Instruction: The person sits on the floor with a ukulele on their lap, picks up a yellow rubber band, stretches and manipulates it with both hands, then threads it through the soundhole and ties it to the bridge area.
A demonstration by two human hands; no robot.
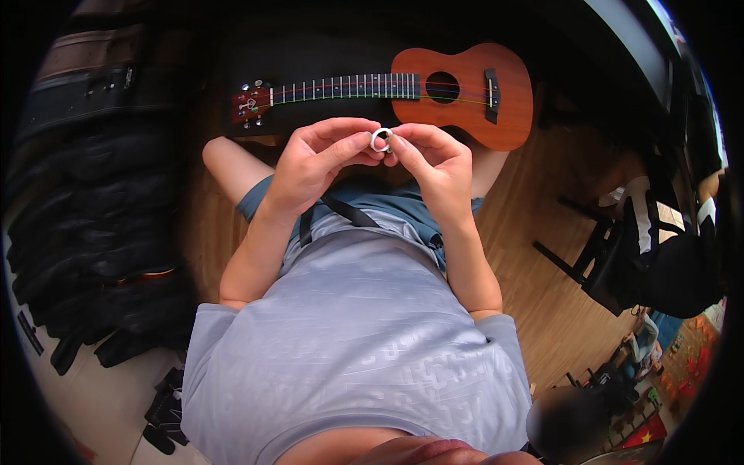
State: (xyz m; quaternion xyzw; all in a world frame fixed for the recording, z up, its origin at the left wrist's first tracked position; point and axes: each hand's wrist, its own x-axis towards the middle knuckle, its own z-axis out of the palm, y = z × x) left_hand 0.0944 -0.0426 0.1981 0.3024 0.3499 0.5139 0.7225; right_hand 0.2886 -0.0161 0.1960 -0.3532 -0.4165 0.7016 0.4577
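Observation:
Both hands meet in front of me, pinching a small white ring (380, 140) between thumbs and fingertips. My left hand (319, 159) is closed on its left side, and my right hand (431, 159) is closed on its right side. The ring looks like a thin loop with an open middle; its exact kind is too small to tell. Just beyond the hands lies a reddish-brown ukulele (457, 62) on a black surface (310, 54). Its headstock points left and its body is at the right, with coloured strings running along the neck.
Several black instrument cases (101, 201) stand in a row along the left. At the right are a black chair-like frame (581, 240) and a dark bag (666, 263). Wood flooring (542, 310) shows at the right. More items crowd the lower right edge.

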